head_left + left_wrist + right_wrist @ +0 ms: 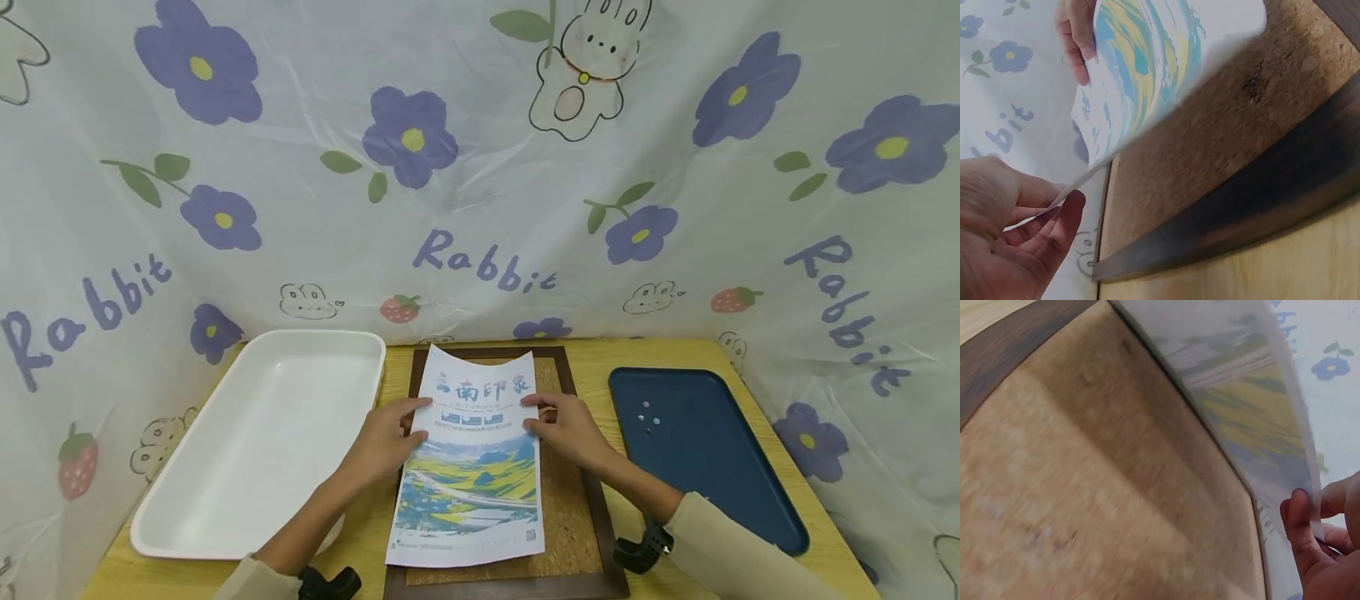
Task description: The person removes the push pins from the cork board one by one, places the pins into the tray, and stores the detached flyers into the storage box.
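Note:
A printed poster (472, 475) with blue lettering and a blue, green and yellow landscape is held over a cork board (566, 500) in a dark wooden frame. My left hand (382, 442) pinches the sheet's left edge between thumb and fingers. At the opposite edge my right hand (570, 429) pinches it the same way. The paper bows between them. In the left wrist view the sheet (1147, 69) stands up off the cork, and in the right wrist view its shadow falls on the cork (1085, 469).
To the left lies a large white tray (255, 450). A dark blue tray (712, 467) on the right carries several small round pieces (648, 417). Both trays and the board rest on a wooden table (585, 354). Behind hangs a flower-and-rabbit patterned cloth (480, 200).

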The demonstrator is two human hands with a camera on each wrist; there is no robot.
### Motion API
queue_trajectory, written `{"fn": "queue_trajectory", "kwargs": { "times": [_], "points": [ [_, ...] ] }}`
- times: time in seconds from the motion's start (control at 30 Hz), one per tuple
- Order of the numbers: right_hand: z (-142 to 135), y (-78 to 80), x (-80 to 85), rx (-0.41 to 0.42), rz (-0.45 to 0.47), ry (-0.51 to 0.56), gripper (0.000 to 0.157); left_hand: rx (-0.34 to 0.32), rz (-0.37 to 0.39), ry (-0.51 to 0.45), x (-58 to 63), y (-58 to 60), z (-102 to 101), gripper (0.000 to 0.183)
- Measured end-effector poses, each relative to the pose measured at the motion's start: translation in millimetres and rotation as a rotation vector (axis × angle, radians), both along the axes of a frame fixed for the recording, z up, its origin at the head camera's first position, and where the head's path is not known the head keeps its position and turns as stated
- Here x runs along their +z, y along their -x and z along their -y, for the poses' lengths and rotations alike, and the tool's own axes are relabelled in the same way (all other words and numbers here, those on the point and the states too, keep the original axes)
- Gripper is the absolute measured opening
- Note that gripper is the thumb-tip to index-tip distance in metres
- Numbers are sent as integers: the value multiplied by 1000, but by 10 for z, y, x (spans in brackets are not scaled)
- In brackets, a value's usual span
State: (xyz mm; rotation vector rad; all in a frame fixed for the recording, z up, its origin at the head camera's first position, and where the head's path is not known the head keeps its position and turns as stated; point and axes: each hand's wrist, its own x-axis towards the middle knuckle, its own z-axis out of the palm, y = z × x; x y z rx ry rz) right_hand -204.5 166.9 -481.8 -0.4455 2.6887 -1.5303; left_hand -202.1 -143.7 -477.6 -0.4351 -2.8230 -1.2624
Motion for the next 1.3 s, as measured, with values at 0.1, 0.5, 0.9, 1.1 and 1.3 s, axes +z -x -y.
{"fn": "queue_trajectory", "kwargs": {
  "times": [0.1, 0.5, 0.9, 1.1, 1.3],
  "points": [
    [122, 12, 64, 22, -3, 34, 31, 15, 12, 10, 45, -8, 92, 51],
    [582, 62, 274, 121, 5, 154, 34, 98, -71, 86, 296, -68, 567, 54],
    [1016, 180, 469, 239, 105, 286, 42, 145, -144, 163, 522, -64, 1129, 56],
    [1303, 255, 484, 259, 109, 323, 42, 180, -177, 203, 545, -11, 1398, 57],
    [1597, 304, 460, 246, 111, 346, 40, 201, -144, 216, 544, 30, 1613, 58]
  ]
}}
